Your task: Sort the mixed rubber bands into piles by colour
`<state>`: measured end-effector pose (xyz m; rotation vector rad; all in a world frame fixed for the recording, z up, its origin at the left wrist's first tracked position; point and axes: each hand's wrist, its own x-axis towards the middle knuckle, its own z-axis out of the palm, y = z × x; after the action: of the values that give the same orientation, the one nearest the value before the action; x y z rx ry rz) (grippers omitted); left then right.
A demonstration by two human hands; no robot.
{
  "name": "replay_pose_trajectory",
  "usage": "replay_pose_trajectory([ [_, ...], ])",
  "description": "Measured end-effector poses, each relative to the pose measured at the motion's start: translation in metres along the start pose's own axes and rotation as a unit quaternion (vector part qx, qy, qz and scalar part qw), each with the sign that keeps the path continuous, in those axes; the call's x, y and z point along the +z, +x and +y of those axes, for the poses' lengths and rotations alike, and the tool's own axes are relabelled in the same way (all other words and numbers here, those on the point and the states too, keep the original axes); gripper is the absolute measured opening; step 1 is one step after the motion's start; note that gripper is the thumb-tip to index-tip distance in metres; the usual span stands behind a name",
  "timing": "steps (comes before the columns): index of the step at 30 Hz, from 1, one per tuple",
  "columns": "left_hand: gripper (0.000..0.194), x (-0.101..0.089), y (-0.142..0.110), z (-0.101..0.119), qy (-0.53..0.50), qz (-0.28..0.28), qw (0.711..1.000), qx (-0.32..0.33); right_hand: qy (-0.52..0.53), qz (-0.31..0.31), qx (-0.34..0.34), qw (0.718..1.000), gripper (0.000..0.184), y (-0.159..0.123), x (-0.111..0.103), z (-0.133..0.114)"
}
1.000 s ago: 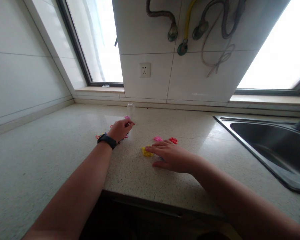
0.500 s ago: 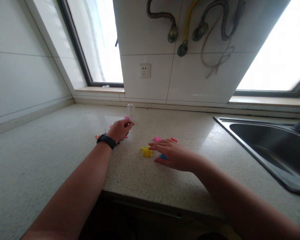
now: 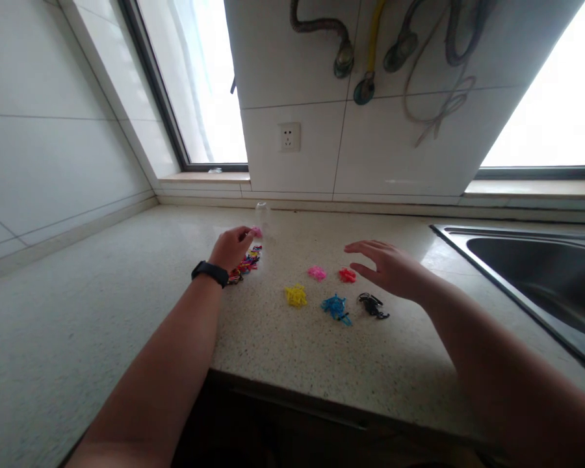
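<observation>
Left hand: overlapping multicoloured pile, fingers curled, grip unclear. Right hand: hovering by red pile, fingers parted, empty.

Metal sink at right, wall socket (white), yellow hose above

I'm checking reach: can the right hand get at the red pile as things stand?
Probably yes: the right hand looks open, close to the red pile, and nothing visible stands between them.
</observation>
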<state>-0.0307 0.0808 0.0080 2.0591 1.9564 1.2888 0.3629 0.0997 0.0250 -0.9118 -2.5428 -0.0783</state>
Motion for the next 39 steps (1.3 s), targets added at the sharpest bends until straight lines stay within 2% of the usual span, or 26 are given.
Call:
replay_pose_trajectory([
  [4, 0.040, -0.001, 0.002, -0.010, 0.019, -0.001, 1.000, -0.017, -0.004, -0.009, 0.036, 0.999, 0.036, -0.007, 0.008, 0.026],
  [9, 0.035, 0.002, 0.002, -0.020, 0.077, -0.047, 0.996, -0.016, 0.022, -0.032, 0.073, 0.997, 0.037, -0.011, 0.017, 0.038],
  [14, 0.025, 0.010, 0.001, -0.026, 0.127, -0.095, 0.987, 0.028, 0.039, -0.051, 0.087, 0.994, 0.039, -0.010, 0.022, 0.037],
  [20, 0.027, 0.018, 0.001, -0.035, 0.164, -0.126, 0.978, 0.035, 0.026, -0.074, 0.092, 0.993, 0.038, -0.009, 0.024, 0.031],
  [30, 0.026, 0.017, 0.002, -0.033, 0.211, -0.115, 0.971, 0.014, 0.042, -0.087, 0.079, 0.992, 0.038, -0.005, 0.021, 0.021],
  [39, 0.023, 0.017, 0.000, -0.032, 0.206, -0.105, 0.973, -0.010, 0.049, -0.087, 0.082, 0.992, 0.038, -0.006, 0.021, 0.022],
])
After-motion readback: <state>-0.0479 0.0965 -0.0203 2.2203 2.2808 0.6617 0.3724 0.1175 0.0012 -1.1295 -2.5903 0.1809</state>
